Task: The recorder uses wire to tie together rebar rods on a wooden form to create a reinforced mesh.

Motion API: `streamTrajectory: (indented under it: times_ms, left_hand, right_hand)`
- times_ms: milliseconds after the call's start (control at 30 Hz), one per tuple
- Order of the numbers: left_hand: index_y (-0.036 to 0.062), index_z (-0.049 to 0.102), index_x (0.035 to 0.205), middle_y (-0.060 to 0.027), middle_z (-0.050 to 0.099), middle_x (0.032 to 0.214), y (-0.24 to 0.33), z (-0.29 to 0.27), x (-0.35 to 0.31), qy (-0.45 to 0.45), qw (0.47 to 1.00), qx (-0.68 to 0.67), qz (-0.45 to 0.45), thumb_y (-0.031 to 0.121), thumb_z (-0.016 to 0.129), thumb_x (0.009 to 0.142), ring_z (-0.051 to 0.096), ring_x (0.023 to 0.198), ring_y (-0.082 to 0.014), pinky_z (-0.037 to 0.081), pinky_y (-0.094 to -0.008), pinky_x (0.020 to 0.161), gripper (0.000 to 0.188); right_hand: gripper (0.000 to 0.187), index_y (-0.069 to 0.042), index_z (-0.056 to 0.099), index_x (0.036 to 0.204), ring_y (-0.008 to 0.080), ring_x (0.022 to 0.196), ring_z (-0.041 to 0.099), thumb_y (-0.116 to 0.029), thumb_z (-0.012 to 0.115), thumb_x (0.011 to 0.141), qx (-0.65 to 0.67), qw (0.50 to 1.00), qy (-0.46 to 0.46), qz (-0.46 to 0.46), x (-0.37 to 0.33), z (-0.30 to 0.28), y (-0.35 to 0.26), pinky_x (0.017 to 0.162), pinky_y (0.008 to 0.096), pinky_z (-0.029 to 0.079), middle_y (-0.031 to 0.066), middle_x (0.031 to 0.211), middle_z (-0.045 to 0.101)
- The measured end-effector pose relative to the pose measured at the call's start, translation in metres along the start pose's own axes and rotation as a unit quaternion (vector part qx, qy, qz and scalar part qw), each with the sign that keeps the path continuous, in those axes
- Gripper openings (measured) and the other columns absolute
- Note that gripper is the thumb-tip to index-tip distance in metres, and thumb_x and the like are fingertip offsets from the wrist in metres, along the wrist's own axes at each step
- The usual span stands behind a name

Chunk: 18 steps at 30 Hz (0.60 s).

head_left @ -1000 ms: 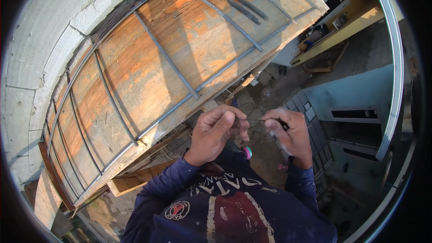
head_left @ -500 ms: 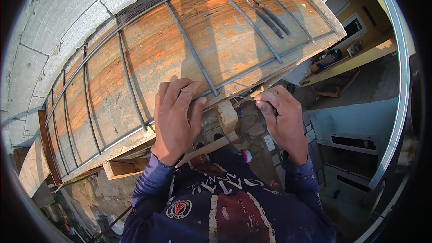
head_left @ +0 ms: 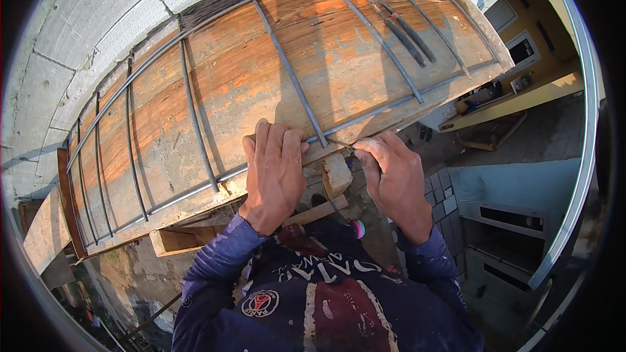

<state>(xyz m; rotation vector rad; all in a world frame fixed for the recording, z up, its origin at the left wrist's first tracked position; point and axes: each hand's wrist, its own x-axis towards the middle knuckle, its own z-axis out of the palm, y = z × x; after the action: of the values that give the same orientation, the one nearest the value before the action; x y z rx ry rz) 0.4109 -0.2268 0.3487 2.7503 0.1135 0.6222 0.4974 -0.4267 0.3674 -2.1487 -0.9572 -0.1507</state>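
Observation:
My left hand is closed over the long front rebar at the edge of a wooden formwork board, its fingers pressed together. Just right of it, a cross rebar meets that long bar. A short piece of thin tie wire sticks out from this crossing. My right hand pinches the wire's outer end between thumb and forefinger. What the left fingertips touch under the hand is partly hidden.
Long-handled pliers lie on the board at the far right, between cross bars. A bundle of thin wire runs along the back by the pale block wall. Beyond the board's front edge is a drop to the ground, with wooden supports below.
My right hand has moved left and slightly down, bringing the wire close to the crossing. My left hand has shifted right along the bar, its fingers drawn closer together. The view has shifted slightly.

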Motion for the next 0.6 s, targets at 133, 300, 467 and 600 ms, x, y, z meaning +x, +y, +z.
streamTrajectory:
  times_ms: [133,300,467,600]
  left_hand:
    - [0.0037,0.061,0.102,-0.012,0.055,0.099,-0.002,0.002,0.003,-0.001,1.0,-0.006,0.002,0.007,0.069,0.089,0.049,0.097,-0.0314,0.035,-0.0454,0.081,0.016]
    - [0.0041,0.061,0.101,-0.0115,0.054,0.097,-0.01,-0.008,0.0,-0.001,1.0,-0.017,-0.006,0.005,0.068,0.088,0.049,0.096,-0.0317,0.034,-0.0457,0.08,0.015]
    - [0.0006,0.059,0.106,-0.0152,0.053,0.099,-0.001,-0.002,-0.003,0.027,0.999,-0.018,0.02,0.011,0.063,0.091,0.05,0.098,-0.0345,0.039,-0.0461,0.083,0.018]
    - [-0.002,0.059,0.107,-0.0179,0.055,0.105,0.01,0.009,-0.008,0.031,0.999,0.032,0.017,0.015,0.061,0.089,0.05,0.105,-0.0349,0.041,-0.0467,0.089,0.025]
  right_hand:
    - [0.012,-0.002,0.069,0.103,0.0345,0.075,0.067,0.001,0.071,0.091,-0.007,1.0,0.0,0.017,0.005,0.004,-0.007,0.065,0.0403,0.053,0.0153,0.089,0.067]
    - [0.012,-0.002,0.069,0.103,0.0346,0.074,0.066,-0.001,0.071,0.091,0.012,1.0,0.01,-0.027,0.009,0.014,-0.006,0.065,0.0412,0.053,0.0144,0.088,0.065]
    - [0.009,-0.001,0.068,0.102,0.0339,0.08,0.068,0.002,0.066,0.094,0.004,0.999,0.025,-0.021,0.005,0.008,-0.012,0.068,0.0414,0.053,0.0158,0.094,0.067]
    - [0.009,0.0,0.068,0.104,0.0322,0.082,0.066,0.002,0.064,0.097,-0.04,0.998,0.009,-0.055,-0.005,0.004,-0.001,0.072,0.0408,0.053,0.0156,0.094,0.065]
